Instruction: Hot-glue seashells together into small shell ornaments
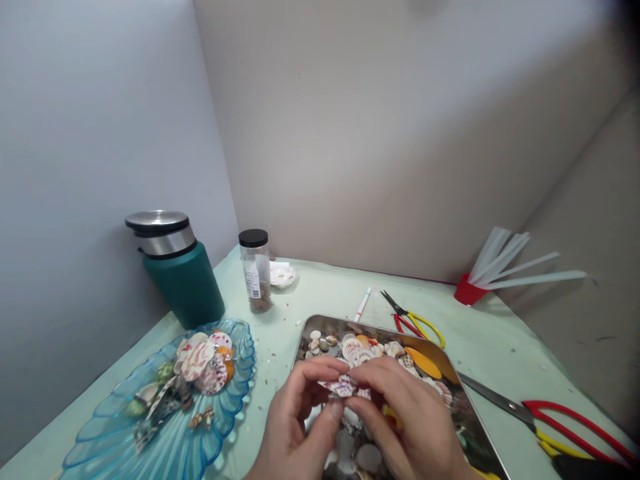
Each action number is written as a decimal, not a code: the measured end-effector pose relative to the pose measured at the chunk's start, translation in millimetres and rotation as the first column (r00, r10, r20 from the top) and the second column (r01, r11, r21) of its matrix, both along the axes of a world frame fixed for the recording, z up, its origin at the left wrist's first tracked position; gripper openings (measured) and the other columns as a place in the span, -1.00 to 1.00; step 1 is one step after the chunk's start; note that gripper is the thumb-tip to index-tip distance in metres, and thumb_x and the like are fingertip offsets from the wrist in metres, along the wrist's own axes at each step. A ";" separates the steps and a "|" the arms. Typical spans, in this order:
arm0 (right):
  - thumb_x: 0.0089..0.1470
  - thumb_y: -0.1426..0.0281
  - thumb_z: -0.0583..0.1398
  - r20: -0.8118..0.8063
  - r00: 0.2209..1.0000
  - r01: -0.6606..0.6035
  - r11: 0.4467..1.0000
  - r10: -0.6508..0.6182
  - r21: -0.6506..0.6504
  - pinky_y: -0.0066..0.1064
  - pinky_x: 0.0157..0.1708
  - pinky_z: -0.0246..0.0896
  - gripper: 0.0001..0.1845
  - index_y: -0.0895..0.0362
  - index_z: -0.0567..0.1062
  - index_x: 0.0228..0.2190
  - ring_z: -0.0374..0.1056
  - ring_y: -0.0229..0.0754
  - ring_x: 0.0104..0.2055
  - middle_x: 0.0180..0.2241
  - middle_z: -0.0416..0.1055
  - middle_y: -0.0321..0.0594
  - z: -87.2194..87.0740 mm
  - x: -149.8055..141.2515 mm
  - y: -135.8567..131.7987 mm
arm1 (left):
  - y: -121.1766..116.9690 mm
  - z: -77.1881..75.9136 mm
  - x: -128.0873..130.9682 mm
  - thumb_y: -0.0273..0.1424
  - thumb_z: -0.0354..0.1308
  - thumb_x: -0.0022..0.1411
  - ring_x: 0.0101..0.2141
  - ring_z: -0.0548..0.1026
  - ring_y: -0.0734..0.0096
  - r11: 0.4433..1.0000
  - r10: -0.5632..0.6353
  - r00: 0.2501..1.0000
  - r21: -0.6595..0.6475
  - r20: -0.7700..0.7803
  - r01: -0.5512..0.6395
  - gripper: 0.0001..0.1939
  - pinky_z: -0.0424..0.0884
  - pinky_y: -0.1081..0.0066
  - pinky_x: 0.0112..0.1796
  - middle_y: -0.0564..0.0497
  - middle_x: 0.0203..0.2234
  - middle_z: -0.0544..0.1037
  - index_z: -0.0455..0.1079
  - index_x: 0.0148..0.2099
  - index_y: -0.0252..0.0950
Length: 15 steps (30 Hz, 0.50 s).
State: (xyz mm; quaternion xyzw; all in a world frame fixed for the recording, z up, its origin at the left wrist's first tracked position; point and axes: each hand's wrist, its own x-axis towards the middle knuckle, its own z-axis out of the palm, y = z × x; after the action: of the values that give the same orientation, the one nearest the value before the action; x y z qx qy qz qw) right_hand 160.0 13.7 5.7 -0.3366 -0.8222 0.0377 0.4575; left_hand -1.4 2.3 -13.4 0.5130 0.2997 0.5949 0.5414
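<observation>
My left hand (310, 413) and my right hand (400, 413) meet over a metal tray (475, 417). Between their fingertips they pinch a small white seashell (345, 385) with purple-red markings; the fingers cover part of it. Beneath and around the hands, the tray holds many loose shells, among them a pale ribbed shell (354, 348), a flat orange-yellow piece (423, 362) and a small white round one (369, 458). The hands hide the middle of the tray.
On the left lies a blue shell-shaped dish (100, 427) with shells heaped in it. Behind it stand a green bottle (187, 280) and a black-lidded jar (255, 270). Small scissors (413, 320), larger scissors (525, 410), a marker (363, 303) and a red cup (469, 291) of translucent sticks are also here.
</observation>
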 end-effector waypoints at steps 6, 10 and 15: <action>0.16 0.51 0.14 -0.008 1.000 0.004 1.000 -0.004 0.014 -0.40 -0.41 0.28 -0.80 0.11 0.42 -0.16 0.39 -0.19 -0.38 -0.37 0.46 -0.20 1.3 1.7 -1.0 | -0.1 5.1 -2.7 -0.24 0.12 0.25 -0.33 0.51 0.35 0.993 -0.060 0.997 -0.102 -0.050 0.055 -0.77 0.44 0.41 -0.28 -0.09 -0.28 0.56 0.42 -0.16 -0.29; 0.15 0.45 0.16 0.036 0.999 0.041 0.999 -0.041 0.011 -0.41 -0.50 0.24 -0.88 0.13 0.44 -0.23 0.36 -0.19 -0.46 -0.45 0.42 -0.22 1.2 0.2 -0.3 | 1.7 2.4 -2.7 -0.17 0.05 0.29 -0.54 0.50 0.41 0.967 -0.131 0.991 -0.221 -0.018 0.124 -0.69 0.39 0.46 -0.46 0.02 -0.58 0.53 0.38 -0.17 -0.32; 0.13 0.53 0.11 0.031 0.996 0.081 0.997 -0.081 -0.006 -0.41 -0.50 0.17 -0.90 0.14 0.42 -0.35 0.30 -0.20 -0.48 -0.50 0.36 -0.23 -1.8 -1.4 -0.2 | 2.1 0.1 -2.2 -0.11 0.00 0.30 -0.73 0.34 0.57 0.970 -0.120 0.986 -0.224 -0.116 0.092 -0.63 0.21 0.58 -0.61 0.15 -0.76 0.37 0.37 -0.14 -0.32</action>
State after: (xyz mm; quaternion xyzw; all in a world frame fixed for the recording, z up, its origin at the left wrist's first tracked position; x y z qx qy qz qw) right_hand 158.5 13.5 3.9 -0.3720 -0.8147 0.0171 0.4446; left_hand -3.6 4.4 -13.3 0.5033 0.3694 0.4945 0.6048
